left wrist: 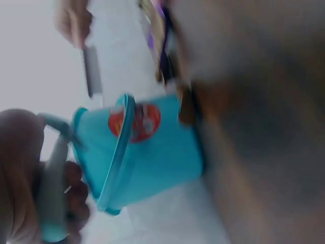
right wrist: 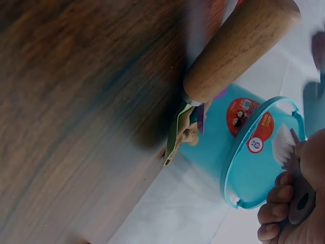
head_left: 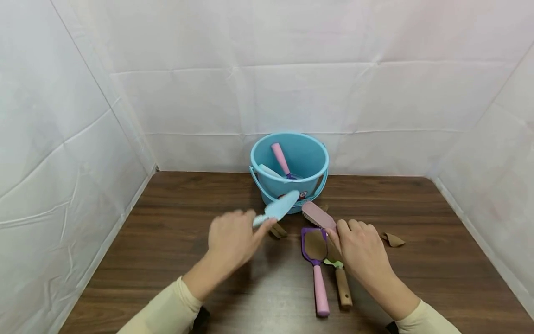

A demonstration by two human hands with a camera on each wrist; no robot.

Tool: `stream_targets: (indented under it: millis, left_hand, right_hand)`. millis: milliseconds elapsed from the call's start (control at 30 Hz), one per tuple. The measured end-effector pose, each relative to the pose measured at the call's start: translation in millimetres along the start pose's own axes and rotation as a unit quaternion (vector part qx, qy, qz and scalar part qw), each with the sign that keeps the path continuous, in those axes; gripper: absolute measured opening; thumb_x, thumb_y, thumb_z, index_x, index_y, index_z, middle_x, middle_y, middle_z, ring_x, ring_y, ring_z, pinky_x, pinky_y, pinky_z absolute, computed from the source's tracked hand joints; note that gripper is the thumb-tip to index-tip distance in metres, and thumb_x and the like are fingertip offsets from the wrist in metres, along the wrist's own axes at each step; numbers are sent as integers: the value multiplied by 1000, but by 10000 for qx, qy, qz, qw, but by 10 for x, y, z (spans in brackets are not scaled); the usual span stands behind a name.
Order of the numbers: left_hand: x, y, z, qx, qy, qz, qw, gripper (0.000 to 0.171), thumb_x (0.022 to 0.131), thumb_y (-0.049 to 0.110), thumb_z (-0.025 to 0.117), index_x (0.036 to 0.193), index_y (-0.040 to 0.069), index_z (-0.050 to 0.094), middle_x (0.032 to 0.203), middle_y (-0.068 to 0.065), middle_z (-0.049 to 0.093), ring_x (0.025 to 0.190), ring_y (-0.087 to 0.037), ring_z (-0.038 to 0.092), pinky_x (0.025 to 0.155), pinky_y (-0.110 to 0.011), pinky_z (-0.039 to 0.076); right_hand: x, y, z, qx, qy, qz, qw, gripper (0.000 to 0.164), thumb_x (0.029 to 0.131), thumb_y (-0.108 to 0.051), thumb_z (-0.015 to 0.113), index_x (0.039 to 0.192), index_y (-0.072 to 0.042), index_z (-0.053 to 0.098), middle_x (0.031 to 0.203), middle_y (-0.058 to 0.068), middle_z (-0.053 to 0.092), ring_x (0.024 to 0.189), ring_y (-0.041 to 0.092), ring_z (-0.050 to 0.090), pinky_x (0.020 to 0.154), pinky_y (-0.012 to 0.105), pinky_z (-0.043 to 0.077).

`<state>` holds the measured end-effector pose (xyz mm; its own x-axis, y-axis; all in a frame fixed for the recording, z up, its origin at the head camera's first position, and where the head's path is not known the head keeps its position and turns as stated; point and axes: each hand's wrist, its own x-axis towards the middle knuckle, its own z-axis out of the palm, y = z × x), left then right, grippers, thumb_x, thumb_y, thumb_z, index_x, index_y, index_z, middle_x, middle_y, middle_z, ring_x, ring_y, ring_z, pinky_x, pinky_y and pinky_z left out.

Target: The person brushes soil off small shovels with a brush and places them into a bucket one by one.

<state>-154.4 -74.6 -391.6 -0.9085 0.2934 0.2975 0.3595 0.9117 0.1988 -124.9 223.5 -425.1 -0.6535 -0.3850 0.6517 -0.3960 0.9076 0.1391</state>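
My left hand [head_left: 233,236] grips a light blue trowel [head_left: 282,205] by its handle, blade tilted up in front of the bucket. A pink brush [head_left: 318,215] is held in my right hand [head_left: 360,250]; its pale bristles [right wrist: 283,145] show in the right wrist view. The blue bucket [head_left: 273,185] stands upright behind both hands, its handle hanging down at the front. Inside it are a pink-handled tool [head_left: 280,157] and a light blue piece [head_left: 269,170]. The left wrist view is blurred, though the trowel's handle [left wrist: 53,188] is visible within the curled fingers.
Between the hands lie a purple-framed shovel [head_left: 314,246] with a pink handle and a green tool with a wooden handle [head_left: 343,287]. Small brown pieces [head_left: 393,240] lie right of my right hand and near the bucket's base. White cloth walls [head_left: 200,102] enclose the wooden table [head_left: 167,222].
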Motion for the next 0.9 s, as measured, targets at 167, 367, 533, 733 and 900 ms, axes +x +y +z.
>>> stream_targets:
  millis: [167,367,533,733,900]
  left_hand:
    - [336,-50,-117,1854,2286,815,9522,72,87,83,45,66,15,43,59,-2,37,52,-20,37,48,-33,29]
    - [620,-54,-177,2334,2412,982,9369,73,89,82,42,65,14,44,58,-4,37,53,-20,38,49,-34,31]
    - [788,-57,-211,2477,2016,939,9430,72,91,81,41,64,14,45,57,-4,38,53,-20,40,50,-34,33]
    - [1156,24,-296,2609,1201,675,9555,73,91,81,38,60,15,46,57,-2,37,54,-19,40,54,-34,27]
    - [1423,77,-332,2850,450,569,9558,73,91,81,37,58,17,50,59,0,35,56,-17,36,58,-33,19]
  right_hand:
    - [-4,-4,8,6,22,24,10000,53,110,-41,32,68,-10,34,59,0,26,47,19,28,48,33,23]
    - [20,-37,-6,43,89,43,9999,54,111,-43,32,68,-10,37,59,0,29,46,20,30,47,33,23]
    - [31,-69,-24,105,55,-47,9999,51,109,-41,38,69,-9,38,58,1,31,46,22,34,46,34,25]
    - [38,-81,-44,109,35,-65,9999,50,108,-39,42,68,-9,37,59,1,30,47,21,32,47,33,24]
    - [17,-130,-29,202,-109,-84,9997,48,107,-38,43,69,-10,37,59,-1,27,48,19,29,48,32,22]
